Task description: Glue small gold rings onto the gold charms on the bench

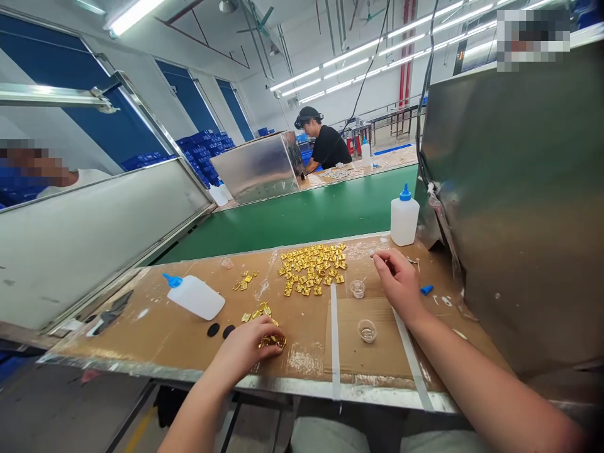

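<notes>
The left hand curls its fingers around small shiny gold pieces on the brown cardboard-covered worktop, while the right hand pinches its fingers nearly together beside the white plastic bottle with blue cap.

Small, shiny gold pieces in loose clusters on brown cardboard

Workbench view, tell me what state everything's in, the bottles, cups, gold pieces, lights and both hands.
Left bottle: lying down, blue top on
Right bottle: upright, blue top on
Near cup: upright, uncovered
Far cup: uncovered, thin stick in it
Gold pieces: loose, spread out
Ceiling lights: lit
Left hand: curled around some gold pieces
Right hand: fingers bent, grip unclear
</notes>
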Available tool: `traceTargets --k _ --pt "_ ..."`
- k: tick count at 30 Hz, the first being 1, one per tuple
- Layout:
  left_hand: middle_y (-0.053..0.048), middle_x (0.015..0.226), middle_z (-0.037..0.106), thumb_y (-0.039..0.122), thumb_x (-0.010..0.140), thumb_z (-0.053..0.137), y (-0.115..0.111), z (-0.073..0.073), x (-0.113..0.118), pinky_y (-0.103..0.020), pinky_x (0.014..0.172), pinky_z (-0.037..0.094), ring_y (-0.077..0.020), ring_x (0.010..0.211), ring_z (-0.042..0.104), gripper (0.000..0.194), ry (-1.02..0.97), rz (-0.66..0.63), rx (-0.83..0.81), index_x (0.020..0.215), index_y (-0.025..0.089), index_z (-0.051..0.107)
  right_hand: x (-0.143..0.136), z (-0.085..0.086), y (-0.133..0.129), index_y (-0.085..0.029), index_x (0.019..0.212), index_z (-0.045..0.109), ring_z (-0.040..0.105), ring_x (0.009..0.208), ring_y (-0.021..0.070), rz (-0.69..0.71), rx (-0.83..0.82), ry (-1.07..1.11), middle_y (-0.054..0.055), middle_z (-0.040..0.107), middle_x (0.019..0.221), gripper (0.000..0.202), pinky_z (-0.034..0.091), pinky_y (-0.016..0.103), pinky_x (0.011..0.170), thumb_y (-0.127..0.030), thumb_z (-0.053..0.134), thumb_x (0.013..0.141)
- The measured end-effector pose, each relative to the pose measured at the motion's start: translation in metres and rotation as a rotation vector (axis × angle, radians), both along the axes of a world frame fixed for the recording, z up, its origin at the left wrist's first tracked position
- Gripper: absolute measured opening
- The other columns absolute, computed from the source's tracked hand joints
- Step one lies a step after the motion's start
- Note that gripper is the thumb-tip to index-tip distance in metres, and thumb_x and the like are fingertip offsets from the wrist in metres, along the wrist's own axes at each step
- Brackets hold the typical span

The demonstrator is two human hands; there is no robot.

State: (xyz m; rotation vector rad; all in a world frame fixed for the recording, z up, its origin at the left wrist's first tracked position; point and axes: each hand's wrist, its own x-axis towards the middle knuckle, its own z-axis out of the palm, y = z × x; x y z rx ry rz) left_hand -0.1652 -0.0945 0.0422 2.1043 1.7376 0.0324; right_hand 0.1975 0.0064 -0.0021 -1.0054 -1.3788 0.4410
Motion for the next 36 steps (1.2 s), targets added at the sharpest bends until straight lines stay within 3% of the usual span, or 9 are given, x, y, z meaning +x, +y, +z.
traceTargets --k 5,12,15,21,24,27,30,33,36 --pt "-0.003 0.111 0.070 0.038 0.085 0.072 0.008 -0.010 0.000 -0.033 0.086 0.047 -0.0249 0.101 0.068 0.015 -0.006 0.039 0.016 0.095 0.027 0.074 0.000 -0.002 0.000 -0.022 0.092 0.069 0.056 0.077 0.0181 0.014 -0.010 -0.041 0.003 0.065 0.088 0.024 0.042 0.032 0.070 -0.040 0.058 0.103" --pt "-0.002 0.105 0.069 0.036 0.086 0.070 0.021 -0.010 0.014 -0.032 0.080 0.045 -0.0227 0.093 0.067 0.011 -0.066 -0.046 0.054 0.088 0.025 0.070 0.009 -0.001 0.004 -0.022 0.090 0.066 0.057 0.074 0.0185 -0.041 -0.163 -0.256 0.002 0.064 0.083 0.028 0.040 0.031 0.068 -0.044 0.053 0.102" --pt "-0.001 0.096 0.073 0.037 0.091 0.066 0.027 -0.006 0.035 -0.032 0.079 0.045 -0.0221 0.090 0.067 0.013 -0.191 -0.075 0.129 0.088 0.026 0.071 0.011 0.005 0.001 -0.023 0.084 0.063 0.058 0.074 0.0187 -0.077 -0.302 -0.486 0.002 0.066 0.081 0.028 0.032 0.030 0.063 -0.039 0.050 0.103" --pt "0.000 0.094 0.072 0.041 0.100 0.058 0.060 0.001 0.112 -0.029 0.070 0.047 -0.0164 0.074 0.061 0.031 -0.657 -0.027 0.300 0.126 0.027 0.068 0.004 0.010 -0.003 -0.022 0.072 0.064 0.057 0.070 0.0182 -0.063 -0.457 -0.748 0.003 0.069 0.076 0.037 0.024 0.029 0.060 -0.047 0.056 0.099" --pt "-0.004 0.103 0.075 0.033 0.101 0.053 0.086 -0.008 0.147 -0.030 0.079 0.052 -0.0191 0.091 0.068 0.023 -0.787 -0.030 0.380 0.110 0.023 0.073 0.000 0.007 -0.002 -0.021 0.070 0.064 0.056 0.069 0.0177 -0.024 -0.470 -0.789 0.003 0.069 0.075 0.036 0.023 0.028 0.059 -0.044 0.059 0.096" --pt "-0.007 0.107 0.074 0.025 0.099 0.051 0.103 -0.025 0.166 -0.032 0.079 0.055 -0.0200 0.092 0.070 0.024 -0.821 -0.026 0.410 0.106 0.021 0.073 -0.002 0.005 -0.001 -0.020 0.067 0.061 0.054 0.068 0.0172 0.000 -0.463 -0.812 0.003 0.068 0.073 0.036 0.021 0.029 0.059 -0.040 0.057 0.097" --pt "-0.009 0.118 0.069 0.023 0.093 0.061 0.104 -0.043 0.169 -0.034 0.087 0.058 -0.0205 0.099 0.070 0.028 -0.825 -0.084 0.413 0.119 0.021 0.070 -0.003 0.003 0.000 -0.020 0.066 0.058 0.051 0.067 0.0163 0.007 -0.464 -0.804 0.002 0.066 0.071 0.035 0.019 0.029 0.059 -0.035 0.055 0.097" --pt "-0.012 0.140 0.058 0.023 0.087 0.073 0.101 -0.056 0.169 -0.041 0.104 0.055 -0.0224 0.111 0.070 0.060 -0.783 -0.203 0.401 0.144 0.024 0.056 -0.004 0.002 0.002 -0.020 0.065 0.056 0.048 0.066 0.0155 0.023 -0.470 -0.785 0.001 0.065 0.070 0.033 0.019 0.030 0.059 -0.033 0.056 0.095" --pt "-0.014 0.150 0.049 0.021 0.089 0.071 0.100 -0.064 0.171 -0.048 0.113 0.051 -0.0258 0.120 0.067 0.070 -0.711 -0.253 0.391 0.154 0.028 0.045 -0.005 0.002 0.003 -0.020 0.064 0.055 0.046 0.064 0.0153 0.038 -0.494 -0.773 0.001 0.062 0.068 0.033 0.020 0.030 0.059 -0.032 0.056 0.094"
